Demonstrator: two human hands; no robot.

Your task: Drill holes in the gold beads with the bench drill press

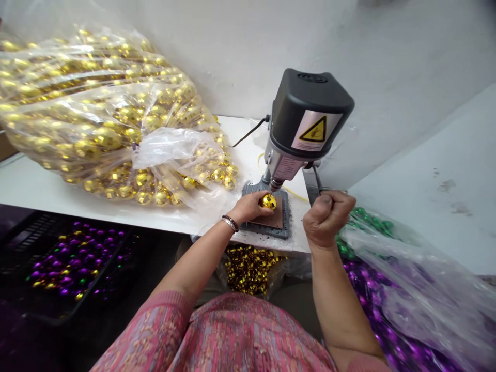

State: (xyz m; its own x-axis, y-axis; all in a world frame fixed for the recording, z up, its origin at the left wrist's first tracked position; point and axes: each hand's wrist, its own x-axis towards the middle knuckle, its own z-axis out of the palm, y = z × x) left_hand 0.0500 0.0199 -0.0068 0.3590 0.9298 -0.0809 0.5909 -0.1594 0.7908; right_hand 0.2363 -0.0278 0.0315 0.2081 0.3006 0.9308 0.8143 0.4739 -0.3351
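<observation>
My left hand [251,207] is closed around a shiny gold faceted ball [267,202], held over a brown board [273,219] on the dark base plate [287,227] of a small bench drill press [310,113]. Right above the ball sits the drill chuck [276,185]; I cannot make out whether the bit touches it. On the right, my right hand [328,217] is wrapped in a fist around the press's feed lever [318,178], whose far end the fingers hide.
A big clear bag [116,119] of gold balls covers the left of the white table [163,217]. Below left stands a dark crate [73,258] with purple, gold and green balls. Gold pieces [250,268] lie in plastic under the table edge. Bagged purple balls [383,315] and green balls [368,222] are at right.
</observation>
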